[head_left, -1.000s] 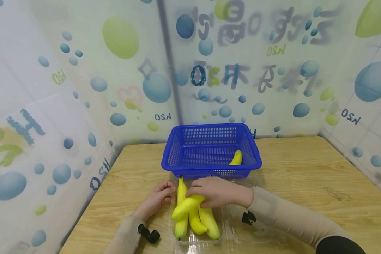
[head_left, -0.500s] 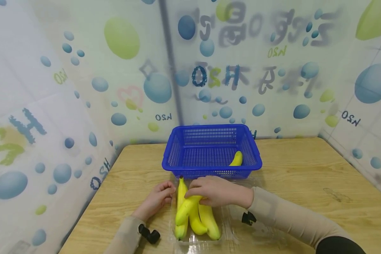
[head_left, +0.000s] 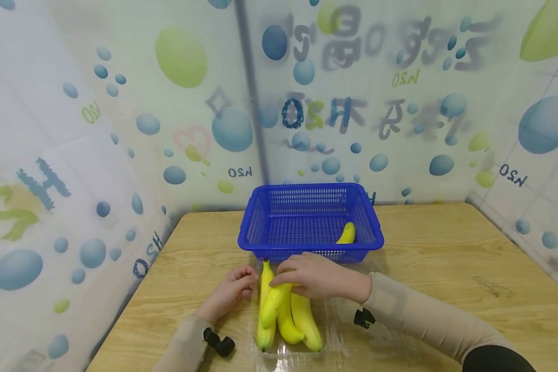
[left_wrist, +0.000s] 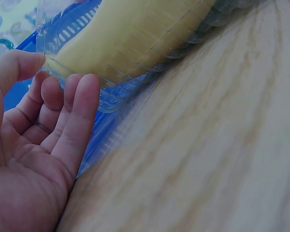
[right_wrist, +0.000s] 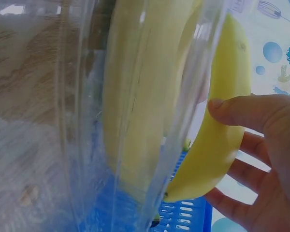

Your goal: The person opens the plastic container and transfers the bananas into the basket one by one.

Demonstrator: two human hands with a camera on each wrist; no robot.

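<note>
Holding a smooth banana point(head_left: 276, 305) over a clear tray point(head_left: 330, 330)

We see the smooth banana, plump and curved, held over the left part of the clear tray, where it crosses another banana lying lengthwise. The right hand point(head_left: 313, 276) grips it, thumb on one side and fingers bent round the other, parted only by the fruit's own thickness. Beneath, three more bananas point(head_left: 307, 323) lie in the tray, whose thin plastic is glossy and streaked with highlights. At its left edge, the left hand point(head_left: 232, 287) pinches the plastic rim between thumb and forefinger.

Just behind the tray stands a blue basket point(head_left: 311, 247), rectangular, its plastic sides pierced by rows of slots. A lone banana point(head_left: 347, 234) lies inside at the right, partly hidden by the front rim. Everything sits on a wooden tabletop point(head_left: 442, 258) with pale, wavy grain. Farther back hangs a printed wall covering point(head_left: 181, 57) of blue and green ovals.

From the left wrist we make out the tray's ribbed side with yellow fruit showing through, and the left palm, which the head view hides. From the right wrist we find the thumb flat on the yellow skin, the fruit's dark tip, and a drawn whisk point(right_wrist: 269, 9) on the wall covering.
</note>
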